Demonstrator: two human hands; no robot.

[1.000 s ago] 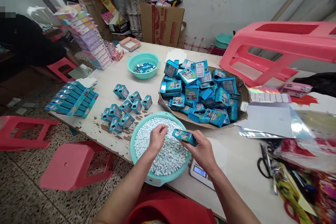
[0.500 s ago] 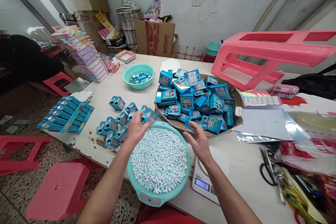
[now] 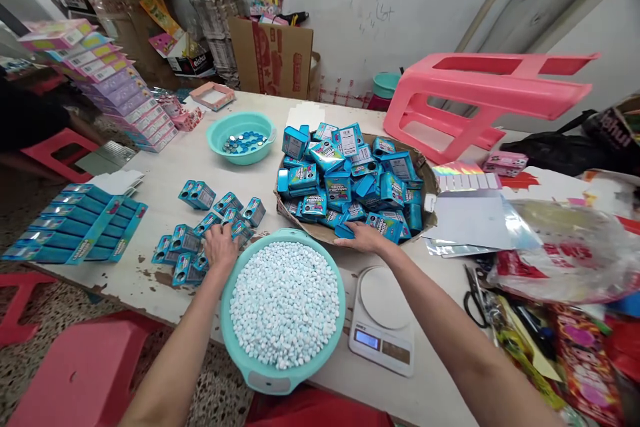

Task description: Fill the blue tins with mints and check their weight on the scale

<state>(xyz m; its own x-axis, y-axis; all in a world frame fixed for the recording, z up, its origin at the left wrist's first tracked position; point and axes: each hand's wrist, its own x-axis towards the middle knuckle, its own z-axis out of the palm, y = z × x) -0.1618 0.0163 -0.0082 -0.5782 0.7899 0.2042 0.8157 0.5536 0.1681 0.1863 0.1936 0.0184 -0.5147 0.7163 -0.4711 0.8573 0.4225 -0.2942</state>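
Observation:
Several blue tins labelled "Caramelo Macizo" stand grouped on the table, their round top openings showing. My left hand (image 3: 221, 248) is down among them, fingers curled on a blue tin (image 3: 242, 231) at the group's right side; its fingertips are partly hidden. My right hand (image 3: 364, 238) reaches over the near edge of a cardboard tray (image 3: 320, 232) heaped with more such tins. Its fingers close on a blue tin (image 3: 344, 229) there. Between my arms sits a turquoise basin (image 3: 342, 310) full of small pale blue and white candies (image 3: 285, 303).
Right of the basin is a white digital scale (image 3: 385, 307) with a lit display. A turquoise bowl (image 3: 215, 140) of small discs stands behind the tins. Flat packs of blue tins (image 3: 80, 223) lie left. A pink stool (image 3: 480, 90), scissors (image 3: 475, 300) and plastic bags (image 3: 560, 247) occupy the right.
My left hand has moved left and down from above the basin's rim, bringing a tin to the group. My right hand has gone forward from beside the basin into the tray. The view has shifted right.

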